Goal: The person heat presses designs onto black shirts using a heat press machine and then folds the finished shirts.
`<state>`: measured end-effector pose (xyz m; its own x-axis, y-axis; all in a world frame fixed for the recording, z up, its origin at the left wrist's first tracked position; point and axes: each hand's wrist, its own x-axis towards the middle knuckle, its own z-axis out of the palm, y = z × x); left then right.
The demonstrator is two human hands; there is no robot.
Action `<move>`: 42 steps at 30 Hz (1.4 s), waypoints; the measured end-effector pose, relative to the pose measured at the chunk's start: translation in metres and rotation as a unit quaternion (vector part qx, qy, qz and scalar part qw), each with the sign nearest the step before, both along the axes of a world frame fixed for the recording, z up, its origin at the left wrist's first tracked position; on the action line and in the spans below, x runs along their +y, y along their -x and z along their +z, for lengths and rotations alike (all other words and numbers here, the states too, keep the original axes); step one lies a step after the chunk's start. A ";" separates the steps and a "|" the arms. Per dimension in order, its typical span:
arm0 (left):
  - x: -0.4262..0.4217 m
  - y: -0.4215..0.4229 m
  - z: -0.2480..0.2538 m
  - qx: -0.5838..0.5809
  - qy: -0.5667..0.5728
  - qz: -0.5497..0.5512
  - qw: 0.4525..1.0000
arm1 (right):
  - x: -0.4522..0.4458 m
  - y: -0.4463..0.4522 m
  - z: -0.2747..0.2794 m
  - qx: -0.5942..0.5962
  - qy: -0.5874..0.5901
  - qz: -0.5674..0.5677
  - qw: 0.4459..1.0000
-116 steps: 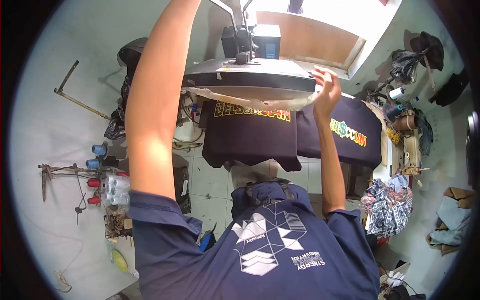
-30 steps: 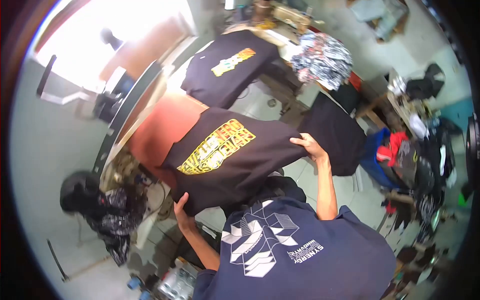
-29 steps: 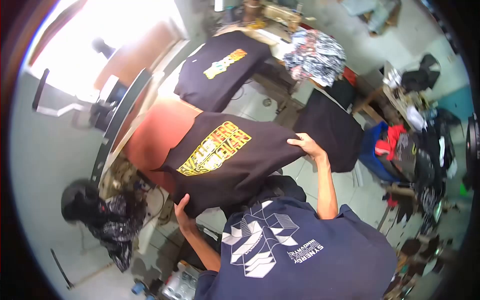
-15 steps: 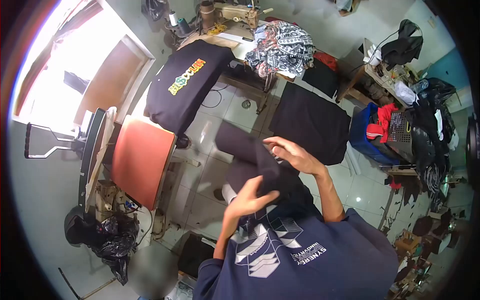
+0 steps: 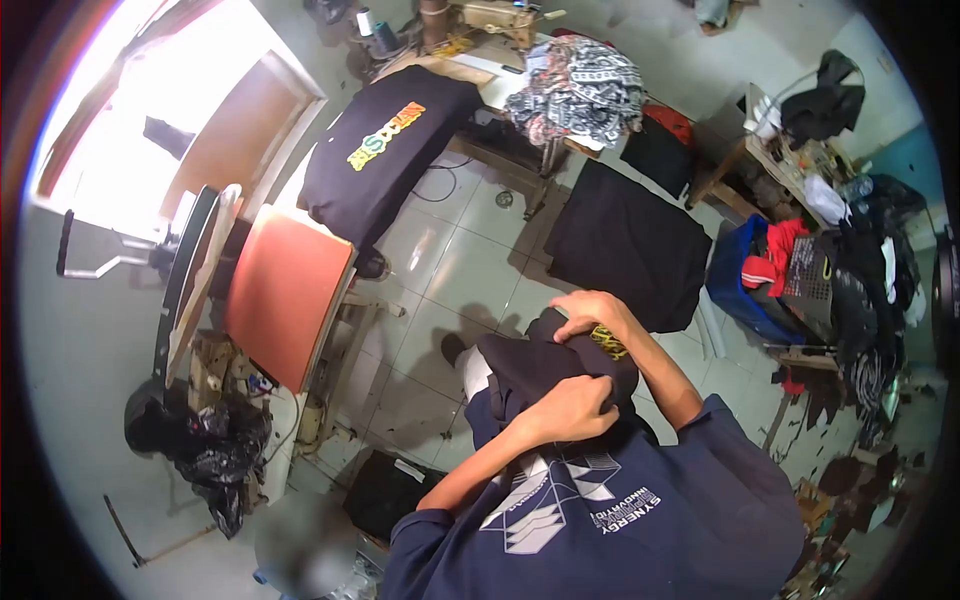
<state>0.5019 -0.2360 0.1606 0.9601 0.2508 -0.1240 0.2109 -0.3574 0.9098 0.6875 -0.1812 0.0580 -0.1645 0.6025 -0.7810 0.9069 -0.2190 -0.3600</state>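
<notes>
A bunched black garment (image 5: 530, 365) lies across my lap, with a patch of yellow print (image 5: 608, 342) showing near my right wrist. My left hand (image 5: 575, 408) is closed on the near side of the cloth, fingers curled into a fist. On the far side, my right hand (image 5: 592, 316) bends over a raised fold, thumb and fingers around it. Folds hide most of the garment's shape. Ahead on the left, a black shirt (image 5: 400, 150) with colourful lettering is spread over a table end. A stack of black cloth (image 5: 630, 245) sits in front of me to the right.
An orange-red padded board (image 5: 290, 295) belongs to the press with a lever handle (image 5: 110, 262) at left. Patterned cloth (image 5: 575, 90) is heaped beside a sewing machine (image 5: 495, 22). A blue crate (image 5: 740, 275) of clothes stands right. Tiled floor (image 5: 450, 250) lies between.
The black garment has been drawn closer and bunched, uncovering yellow print. My left hand has moved right and closed on the cloth; my right hand has gone from open to gripping a fold.
</notes>
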 end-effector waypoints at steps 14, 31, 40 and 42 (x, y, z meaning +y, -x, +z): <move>-0.030 -0.007 -0.004 0.044 -0.034 -0.020 0.998 | -0.016 0.019 -0.081 -0.028 0.022 0.177 0.984; -0.024 -0.001 -0.013 0.063 -0.058 -0.013 0.996 | 0.081 -0.022 -0.074 -0.172 0.083 -0.125 0.974; -0.018 -0.003 -0.013 0.009 -0.052 0.079 0.995 | 0.157 -0.045 0.004 0.131 -0.173 -0.079 0.973; -0.014 -0.005 -0.015 -0.013 -0.050 0.110 0.993 | 0.171 -0.030 0.031 0.302 -0.221 -0.163 0.913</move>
<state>0.5067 -0.2504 0.1459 0.8832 0.4646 -0.0646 0.2714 -0.3940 0.8781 0.7178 -0.0106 0.0892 -0.2403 0.9310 -0.2749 0.4263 -0.1532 -0.8915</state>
